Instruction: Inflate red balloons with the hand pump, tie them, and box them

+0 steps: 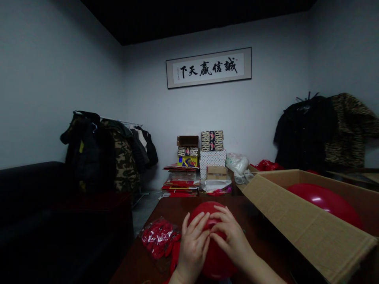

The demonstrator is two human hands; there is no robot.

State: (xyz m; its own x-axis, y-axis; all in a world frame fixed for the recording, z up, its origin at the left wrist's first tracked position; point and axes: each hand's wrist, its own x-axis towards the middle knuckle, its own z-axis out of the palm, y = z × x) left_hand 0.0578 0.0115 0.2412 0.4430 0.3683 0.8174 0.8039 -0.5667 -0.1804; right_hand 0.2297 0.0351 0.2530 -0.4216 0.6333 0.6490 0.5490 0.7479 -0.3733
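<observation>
An inflated red balloon (218, 262) is in front of me above the dark table (251, 215). My left hand (193, 246) lies along its left side, with the fingers curved over it and the thumb tip close to the right fingertips. From the right, my right hand (230, 236) has its thumb and fingers pinched together at the balloon's near face. The fingertips of both hands meet there, and they cover whatever small part they pinch. Left of my left hand lies a clear plastic bag of red uninflated balloons (158, 238), with some loose red pieces beside it.
A large open cardboard box (308, 221) stands at the right, holding another inflated red balloon (328, 201). Stacked boxes and red flat packs (180, 183) are against the back wall. Clothes hang on a rack (118, 146) at left; a dark sofa (29, 189) is nearby.
</observation>
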